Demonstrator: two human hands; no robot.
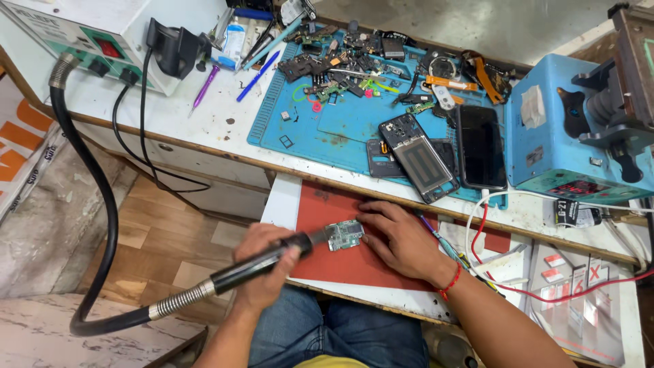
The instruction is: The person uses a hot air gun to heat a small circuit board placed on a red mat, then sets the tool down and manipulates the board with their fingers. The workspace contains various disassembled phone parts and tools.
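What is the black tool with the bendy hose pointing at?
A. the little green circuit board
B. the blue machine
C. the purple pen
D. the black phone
A: the left hand holds the black tool, and its tip sits right at the little green circuit board on the red mat.

Two hands are in view, the left hand (262, 262) and the right hand (402, 238), with one hot-air wand (262, 261) and one small green circuit board (345, 235) between them on one red mat (340, 262). Further back lie one blue work mat (327, 133), one opened phone body (419, 158) and one dark phone screen (481, 146). There is one white station box (82, 34), one blue machine (565, 136), two blue pens (262, 68) and one purple pen (206, 86)
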